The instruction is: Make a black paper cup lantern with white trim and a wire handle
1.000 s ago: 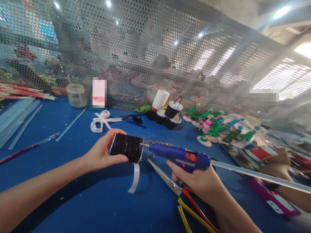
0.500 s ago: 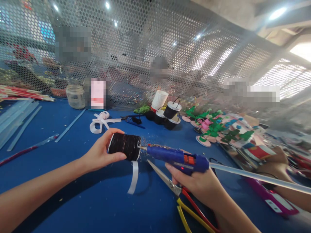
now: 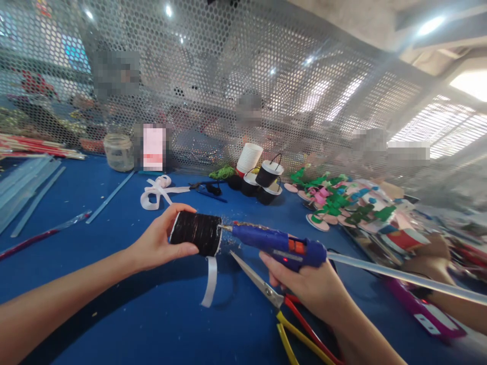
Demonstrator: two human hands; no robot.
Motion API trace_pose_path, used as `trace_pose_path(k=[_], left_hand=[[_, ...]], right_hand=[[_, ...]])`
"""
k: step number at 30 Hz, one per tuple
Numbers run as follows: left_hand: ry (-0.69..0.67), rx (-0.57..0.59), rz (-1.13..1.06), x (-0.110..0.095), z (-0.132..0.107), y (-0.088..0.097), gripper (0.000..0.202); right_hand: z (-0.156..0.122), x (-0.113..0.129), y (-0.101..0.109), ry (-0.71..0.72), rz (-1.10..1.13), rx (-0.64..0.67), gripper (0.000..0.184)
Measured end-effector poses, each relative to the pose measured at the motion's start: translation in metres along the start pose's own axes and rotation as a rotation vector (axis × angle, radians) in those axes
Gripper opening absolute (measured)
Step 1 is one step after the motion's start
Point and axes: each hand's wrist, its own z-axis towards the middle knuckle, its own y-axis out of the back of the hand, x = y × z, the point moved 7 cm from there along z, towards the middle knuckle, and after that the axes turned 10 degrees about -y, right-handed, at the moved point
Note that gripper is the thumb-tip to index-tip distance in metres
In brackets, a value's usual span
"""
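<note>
My left hand (image 3: 158, 242) holds a small black cup (image 3: 197, 232) on its side, thumb on top and fingers below. A white ribbon strip (image 3: 209, 281) hangs from the cup's rim. My right hand (image 3: 310, 284) grips a blue hot glue gun (image 3: 279, 243) with a clear glue stick (image 3: 403, 278) sticking out the back. The gun's metal tip touches the cup's rim on the right side. Both hands hover just above the blue table (image 3: 152, 314).
Scissors with red and yellow handles (image 3: 281, 312) lie under my right hand. Black and white cups (image 3: 262, 175), a white ribbon bow (image 3: 155, 191), a jar (image 3: 118, 150), glue sticks (image 3: 26, 187) and green paper decorations (image 3: 342, 205) sit further back. A perforated metal screen (image 3: 228, 76) bounds the far edge.
The cup and glue gun tip shifted slightly together; the tip stays against the cup's rim. Otherwise only small camera movement.
</note>
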Motion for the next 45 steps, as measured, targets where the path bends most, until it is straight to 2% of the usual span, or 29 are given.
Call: trace_pose_path(k=[11,19,30,37,42,45], left_hand=[[0.06,-0.045,-0.044,0.002,0.001,0.001,0.041],[0.078,-0.063,-0.059,0.002,0.001,0.002,0.038],[0.137,-0.072,-0.093,0.004,0.001,0.002,0.039],[0.09,-0.065,-0.099,0.002,0.0,0.0,0.039],[0.068,-0.048,-0.134,0.002,-0.002,-0.002,0.041],[0.067,-0.033,-0.132,0.003,-0.003,-0.003,0.042]], right_hand=[[-0.002,0.0,-0.002,0.011,0.021,0.083,0.032],[-0.009,0.012,-0.004,0.062,0.033,0.039,0.032],[-0.014,0.021,-0.007,-0.106,0.122,0.082,0.026],[-0.009,0.011,-0.001,-0.043,0.03,0.048,0.037],[-0.002,0.011,-0.003,0.05,0.003,0.132,0.033],[-0.002,0.012,0.0,-0.008,0.029,0.082,0.034]])
